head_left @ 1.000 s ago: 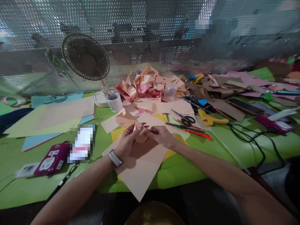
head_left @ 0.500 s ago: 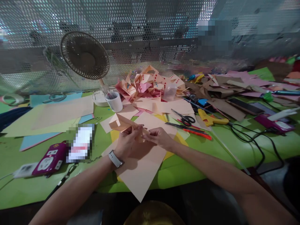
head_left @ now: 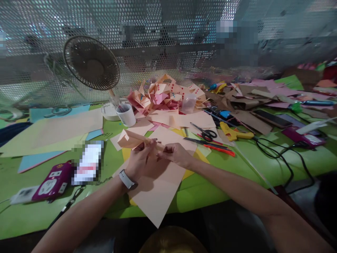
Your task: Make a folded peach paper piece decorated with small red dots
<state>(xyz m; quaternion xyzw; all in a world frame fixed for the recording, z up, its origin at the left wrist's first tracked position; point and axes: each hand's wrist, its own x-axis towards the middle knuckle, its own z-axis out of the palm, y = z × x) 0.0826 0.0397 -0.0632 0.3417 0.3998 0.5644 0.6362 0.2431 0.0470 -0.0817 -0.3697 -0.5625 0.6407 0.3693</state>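
Note:
Both hands hold one folded piece of peach paper [head_left: 128,140] above the middle of the table. My left hand [head_left: 140,156], with a watch on the wrist, grips its middle, and the folded, box-like end sticks out to the left. At the paper's right end my right hand [head_left: 175,154] pinches the edge between thumb and fingers. Part of the paper is hidden behind the fingers. Below the hands lies a flat peach sheet [head_left: 158,196], its corner reaching over the table's front edge. Yellow paper [head_left: 202,158] shows from under it.
Right of the hands lie scissors [head_left: 206,133], a red-handled cutter [head_left: 221,149] and a yellow glue gun [head_left: 234,133] with its cord. A white cup [head_left: 126,115], a fan [head_left: 92,63] and heaped folded papers [head_left: 163,93] stand behind. At left are a phone [head_left: 88,162] and purple power bank [head_left: 54,181].
The folded paper has tipped slightly, its left end a little lower and further left. Both hands keep their hold. The whole view has shifted slightly.

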